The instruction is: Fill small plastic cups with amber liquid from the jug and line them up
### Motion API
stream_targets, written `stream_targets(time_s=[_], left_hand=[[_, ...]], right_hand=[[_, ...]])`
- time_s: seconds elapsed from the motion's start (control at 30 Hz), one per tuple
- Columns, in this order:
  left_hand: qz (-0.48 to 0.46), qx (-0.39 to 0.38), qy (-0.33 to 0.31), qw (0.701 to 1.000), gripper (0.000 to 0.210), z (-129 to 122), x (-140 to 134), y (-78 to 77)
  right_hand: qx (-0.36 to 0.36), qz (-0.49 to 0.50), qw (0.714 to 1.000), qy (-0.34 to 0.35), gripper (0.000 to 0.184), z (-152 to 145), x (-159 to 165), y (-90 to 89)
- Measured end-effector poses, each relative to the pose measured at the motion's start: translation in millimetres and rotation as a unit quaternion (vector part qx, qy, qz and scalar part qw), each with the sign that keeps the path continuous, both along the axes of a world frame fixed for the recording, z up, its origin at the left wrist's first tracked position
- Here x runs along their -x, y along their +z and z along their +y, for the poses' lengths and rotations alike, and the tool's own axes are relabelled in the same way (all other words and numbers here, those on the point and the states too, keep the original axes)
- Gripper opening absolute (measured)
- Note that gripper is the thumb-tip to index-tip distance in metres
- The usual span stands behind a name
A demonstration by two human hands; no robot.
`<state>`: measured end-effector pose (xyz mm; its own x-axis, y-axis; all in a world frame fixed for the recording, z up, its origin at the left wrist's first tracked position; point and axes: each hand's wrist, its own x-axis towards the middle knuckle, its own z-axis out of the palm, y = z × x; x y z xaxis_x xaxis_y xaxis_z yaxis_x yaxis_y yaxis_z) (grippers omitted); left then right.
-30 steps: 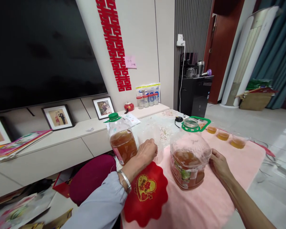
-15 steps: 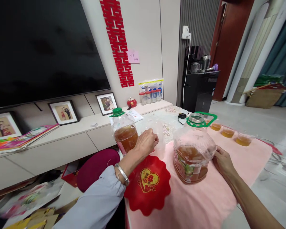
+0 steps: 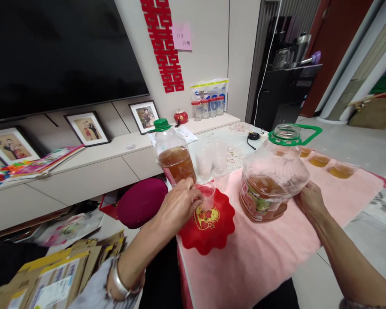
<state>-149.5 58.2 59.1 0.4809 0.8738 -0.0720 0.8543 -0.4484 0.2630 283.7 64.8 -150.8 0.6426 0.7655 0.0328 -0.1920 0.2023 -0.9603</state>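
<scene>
Between its fingers and thumb, my left hand [image 3: 182,201] holds a clear plastic cup [image 3: 207,196] over the red scalloped plate [image 3: 218,231], which has a gold heart design. My right hand [image 3: 310,199] is closed at the right side of a large open plastic jug [image 3: 260,195] part-filled with amber liquid; some of its fingers are hidden behind it. The jug stands upright on a pink cloth [image 3: 244,253], its green handle ring tilted out to the right. Behind the plate are stacks of clear cups [image 3: 209,156]. A second jug [image 3: 176,163], green-capped, stands left of them.
Several cups of amber liquid [image 3: 341,171] line the cloth's far right. A black tape measure [image 3: 253,136] lies at the back. Red-lidded jars [image 3: 209,109] and picture frames [image 3: 88,131] stand on the low cabinet. A maroon stool [image 3: 143,202] and cardboard packages [image 3: 56,274] are at left.
My left hand has come back from the cup stacks toward me and now holds one clear cup above the red plate. My right hand stays on the jug. The view has tilted down.
</scene>
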Motion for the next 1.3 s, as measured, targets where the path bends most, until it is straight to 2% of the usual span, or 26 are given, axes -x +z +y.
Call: stream_targets(time_s=[0.1, 0.2, 0.33, 0.43, 0.53, 0.67, 0.73, 0.8, 0.87, 1.0, 1.17, 1.23, 1.3], left_hand=[[0.009, 0.028, 0.013, 0.999, 0.026, -10, 4, -22.5], [0.016, 0.041, 0.037, 0.998, 0.031, -14, 5, -33.1], [0.016, 0.042, 0.056, 0.997, 0.03, -20, 9, -30.0], [-0.045, 0.013, 0.07, 0.996, 0.046, -34, 2, -26.2], [-0.201, 0.036, 0.088, 0.975, 0.073, -52, -30, -31.4], [-0.403, 0.178, 0.1, 0.892, 0.123, -67, -103, -50.6], [-0.441, 0.214, 0.123, 0.863, 0.142, -64, -135, -59.8], [-0.438, 0.224, 0.154, 0.857, 0.153, -58, -157, -65.6], [-0.44, 0.229, 0.171, 0.851, 0.158, -51, -168, -68.1], [-0.485, 0.229, 0.174, 0.826, 0.16, -43, -170, -72.4], [-0.5, 0.245, 0.158, 0.816, 0.151, -41, -171, -86.8], [-0.532, 0.219, 0.14, 0.806, 0.153, -40, -172, -94.7], [-0.557, 0.199, 0.126, 0.796, 0.155, -38, -173, -101.1]], right_hand=[[-0.003, 0.0, 1.0, -0.005, 0.033, -1, 0, -0.4], [-0.006, 0.003, 1.0, -0.004, 0.032, -1, 1, 0.3], [-0.019, 0.007, 1.0, -0.004, 0.031, 1, 2, 1.6], [-0.032, 0.003, 0.999, 0.002, 0.034, 0, 2, 3.4], [-0.048, -0.007, 0.999, 0.019, 0.034, -4, 0, 7.1], [-0.069, -0.015, 0.996, 0.05, 0.034, -13, -1, 14.9], [-0.076, -0.016, 0.994, 0.071, 0.034, -17, 0, 18.6], [-0.081, -0.016, 0.992, 0.095, 0.034, -21, 2, 22.3], [-0.086, -0.016, 0.989, 0.12, 0.036, -24, 5, 26.9], [-0.087, -0.02, 0.981, 0.174, 0.054, -36, 19, 39.5], [-0.045, -0.018, 0.973, 0.224, 0.101, -58, 39, 52.1], [-0.024, -0.017, 0.973, 0.23, 0.108, -61, 42, 55.8], [-0.007, -0.021, 0.972, 0.233, 0.108, -59, 45, 59.5]])
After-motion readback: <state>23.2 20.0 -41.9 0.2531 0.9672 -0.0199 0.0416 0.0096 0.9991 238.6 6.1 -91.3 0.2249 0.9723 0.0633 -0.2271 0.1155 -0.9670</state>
